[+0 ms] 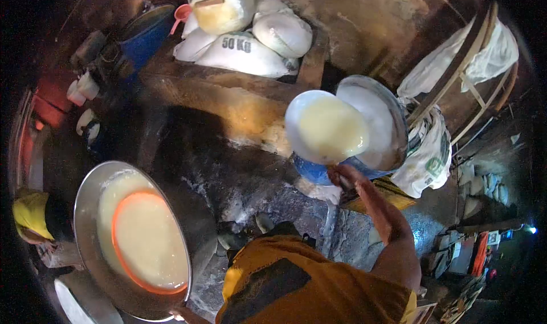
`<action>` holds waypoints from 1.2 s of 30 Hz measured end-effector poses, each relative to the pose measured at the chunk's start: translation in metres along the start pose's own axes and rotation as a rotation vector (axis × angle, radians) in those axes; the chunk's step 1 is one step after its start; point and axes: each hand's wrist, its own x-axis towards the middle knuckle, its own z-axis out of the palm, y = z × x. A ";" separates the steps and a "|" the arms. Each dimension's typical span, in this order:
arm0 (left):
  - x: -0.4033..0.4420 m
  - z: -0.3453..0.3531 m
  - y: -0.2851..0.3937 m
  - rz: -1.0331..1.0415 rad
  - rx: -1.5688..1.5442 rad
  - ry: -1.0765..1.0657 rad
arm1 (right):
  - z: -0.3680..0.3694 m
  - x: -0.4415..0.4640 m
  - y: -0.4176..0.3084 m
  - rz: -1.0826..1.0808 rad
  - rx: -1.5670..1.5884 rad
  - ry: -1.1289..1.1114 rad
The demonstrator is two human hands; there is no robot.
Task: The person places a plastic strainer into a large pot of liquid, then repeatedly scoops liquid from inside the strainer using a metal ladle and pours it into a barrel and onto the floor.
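Hands apart, the right hand (pixel 343 177) gripped a white bowl (pixel 293 122) of pale liquid over the blue drum (pixel 310 171); left of the drum, the left hand (pixel 184 314) met a metal pan's (pixel 91 250) rim, its grip unclear. The bowl looked rigid, weighty and easily spilled, best held level by its near rim.

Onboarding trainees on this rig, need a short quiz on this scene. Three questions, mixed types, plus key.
1. True or false: the right hand holds a round bowl.
2. The left hand is at the rim of: a) a pink scoop; b) a wide metal pan; c) a blue drum.
3. Fill in: the print on the white sack reads "50 ___".

Key: 1 true; 2 b; 3 KG.
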 end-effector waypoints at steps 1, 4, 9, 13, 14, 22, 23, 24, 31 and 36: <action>-0.001 -0.001 0.001 0.011 0.002 -0.003 | -0.011 -0.003 -0.014 0.016 0.313 -0.043; -0.007 -0.006 0.009 0.039 0.006 0.002 | -0.065 0.017 -0.031 -0.133 0.671 -0.002; -0.008 -0.010 0.014 0.070 0.008 0.000 | 0.024 0.024 -0.106 -0.116 0.875 -0.355; -0.004 -0.012 -0.001 0.057 0.006 -0.029 | 0.144 0.052 -0.116 -0.004 0.455 -0.270; -0.002 -0.010 -0.007 0.053 0.003 -0.038 | 0.175 0.065 -0.109 0.035 0.252 -0.267; 0.014 0.054 -0.050 -0.188 0.194 0.009 | 0.442 0.202 0.068 0.040 -0.373 -0.234; 0.025 0.086 -0.054 -0.307 -0.266 0.144 | 0.463 0.232 0.099 0.020 -0.455 -0.217; 0.016 0.080 -0.054 -0.431 -0.614 0.191 | 0.481 0.256 0.132 -0.007 -0.537 -0.189; -0.017 0.022 -0.032 -0.621 -1.497 0.327 | 0.488 0.388 0.321 -0.537 -1.402 0.116; -0.015 0.008 -0.030 -0.619 -1.591 0.335 | 0.493 0.342 0.385 0.265 -1.235 -0.076</action>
